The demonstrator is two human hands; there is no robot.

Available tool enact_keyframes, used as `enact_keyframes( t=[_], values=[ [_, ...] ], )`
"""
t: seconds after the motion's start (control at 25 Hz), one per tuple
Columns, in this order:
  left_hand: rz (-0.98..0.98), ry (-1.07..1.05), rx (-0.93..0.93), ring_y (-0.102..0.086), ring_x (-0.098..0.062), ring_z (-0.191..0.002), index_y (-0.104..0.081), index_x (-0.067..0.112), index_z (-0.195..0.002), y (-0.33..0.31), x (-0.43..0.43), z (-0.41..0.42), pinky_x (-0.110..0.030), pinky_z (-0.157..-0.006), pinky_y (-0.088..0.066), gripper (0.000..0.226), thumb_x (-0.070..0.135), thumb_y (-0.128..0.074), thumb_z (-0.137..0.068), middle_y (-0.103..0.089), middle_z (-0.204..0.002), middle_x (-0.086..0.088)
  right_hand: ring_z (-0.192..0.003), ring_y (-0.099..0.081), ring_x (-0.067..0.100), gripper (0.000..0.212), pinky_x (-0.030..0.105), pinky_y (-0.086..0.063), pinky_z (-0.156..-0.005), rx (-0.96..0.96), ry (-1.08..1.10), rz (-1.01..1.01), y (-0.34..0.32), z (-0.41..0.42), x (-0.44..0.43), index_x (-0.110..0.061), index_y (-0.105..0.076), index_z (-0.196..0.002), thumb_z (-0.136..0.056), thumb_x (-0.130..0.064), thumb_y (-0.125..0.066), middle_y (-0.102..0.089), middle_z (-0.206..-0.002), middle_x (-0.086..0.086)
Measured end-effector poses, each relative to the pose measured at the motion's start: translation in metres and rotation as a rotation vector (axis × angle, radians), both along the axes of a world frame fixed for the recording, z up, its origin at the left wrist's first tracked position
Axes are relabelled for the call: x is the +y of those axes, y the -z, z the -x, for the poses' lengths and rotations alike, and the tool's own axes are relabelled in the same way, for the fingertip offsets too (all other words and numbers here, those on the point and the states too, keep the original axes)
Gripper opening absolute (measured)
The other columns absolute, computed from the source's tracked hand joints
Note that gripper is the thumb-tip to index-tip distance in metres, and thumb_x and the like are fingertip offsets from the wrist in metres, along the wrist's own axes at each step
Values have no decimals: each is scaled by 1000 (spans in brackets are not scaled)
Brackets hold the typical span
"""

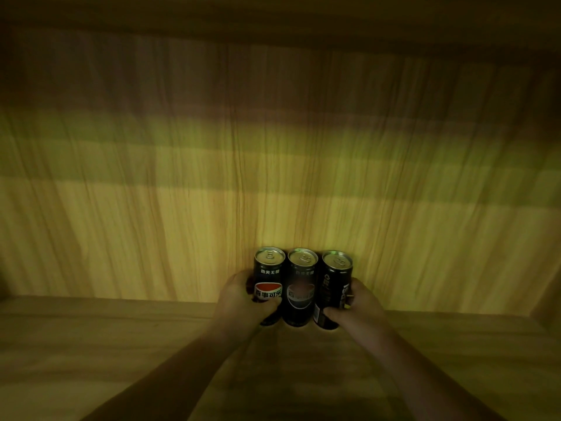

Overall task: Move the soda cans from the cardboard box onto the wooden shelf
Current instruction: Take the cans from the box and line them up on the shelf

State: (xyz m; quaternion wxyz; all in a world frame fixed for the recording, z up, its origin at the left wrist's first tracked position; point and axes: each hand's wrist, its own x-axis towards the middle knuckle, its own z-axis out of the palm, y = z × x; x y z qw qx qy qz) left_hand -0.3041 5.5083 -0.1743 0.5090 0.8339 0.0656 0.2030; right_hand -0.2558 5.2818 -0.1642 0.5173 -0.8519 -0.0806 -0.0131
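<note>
Three black soda cans stand upright in a tight row on the wooden shelf (121,344), close to its back panel. My left hand (241,302) wraps the left can (269,278), thumb across its front. My right hand (358,305) grips the right can (334,284) from its right side. The middle can (302,287) is pressed between the other two, with no fingers on it. The cardboard box is out of view.
The shelf's wood-grain back panel (273,177) fills most of the view, and the board above (273,13) is in shadow. A side wall (546,305) closes the shelf at the right. Bare shelf surface stretches left and right of the cans.
</note>
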Motion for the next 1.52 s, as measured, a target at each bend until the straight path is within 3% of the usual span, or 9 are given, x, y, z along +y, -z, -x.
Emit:
enact_keyframes(
  t=[0.12, 0.32, 0.48, 0.72, 0.88, 1.0, 1.16, 1.36, 1.52],
  values=[
    [27, 11, 3, -60, -5, -101, -57, 20, -124, 3, 0, -1, -30, -92, -54, 60, 21, -86, -71, -64, -114, 7, -96, -64, 10, 55, 25, -51, -74, -51, 62, 39, 4, -1, 1, -24, -58, -114, -66, -15, -84, -67, -103, -10],
    [42, 17, 1, -59, -4, -99, -57, 21, -123, 1, -2, 0, -25, -89, -52, 58, 19, -86, -73, -63, -111, 9, -85, -61, 11, 54, 14, -40, -58, -184, 240, 5, 9, 9, 17, -18, -58, -109, -63, -20, -87, -62, -94, -8],
    [30, 6, -4, -58, 3, -91, -54, 31, -111, -2, -4, 2, -13, -77, -48, 50, 19, -85, -74, -61, -105, 14, -90, -59, 13, 57, 21, -47, -68, -230, 319, -7, 15, 14, 31, -16, -53, -112, -65, -21, -86, -60, -105, -1],
    [46, 9, 13, -59, 3, -95, -56, 26, -118, -2, -4, 3, -11, -74, -47, 54, 20, -85, -73, -63, -110, 11, -101, -60, 21, 63, 30, -53, -76, -240, 313, 6, 22, 13, 32, -16, -48, -118, -67, -23, -85, -56, -113, 3],
    [14, 24, 46, -58, 1, -95, -51, 27, -119, -3, -1, 7, -7, -67, -44, 62, 20, -88, -70, -59, -111, 14, -105, -56, 17, 83, 19, -42, -68, -127, 233, 0, 19, 9, 18, -13, -44, -132, -62, -21, -87, -56, -125, 5],
    [8, 29, 84, -58, -8, -110, -49, 20, -133, 5, 3, 11, -11, -78, -47, 78, 25, -90, -67, -57, -126, 7, -108, -52, 13, 86, 23, -42, -77, -66, 123, -11, 15, 4, -1, -16, -42, -136, -62, -14, -87, -56, -128, 0],
    [-133, 25, 133, -50, -6, -108, -46, 21, -136, 11, 3, 23, -18, -87, -43, 84, 35, -89, -65, -48, -123, 12, -112, -53, 9, 75, 26, -43, -92, -83, -38, 114, 1, 0, -20, -22, -45, -132, -67, -11, -82, -56, -114, -13],
    [-324, 84, 148, -44, -9, -120, -32, 23, -145, 12, 8, 34, -24, -100, -41, 91, 45, -82, -72, -41, -137, 8, -99, -59, 0, 67, 23, -48, -86, -87, -138, 200, -13, -11, -21, -25, -50, -127, -70, -15, -81, -63, -107, -15],
    [-528, 56, 188, -41, -15, -130, -27, 24, -148, 12, 11, 33, -29, -105, -41, 86, 54, -70, -80, -38, -146, 4, -89, -66, 2, 54, 30, -56, -81, -96, -121, 196, -11, -12, -16, -26, -59, -114, -67, -19, -84, -70, -96, -10]
  ],
)
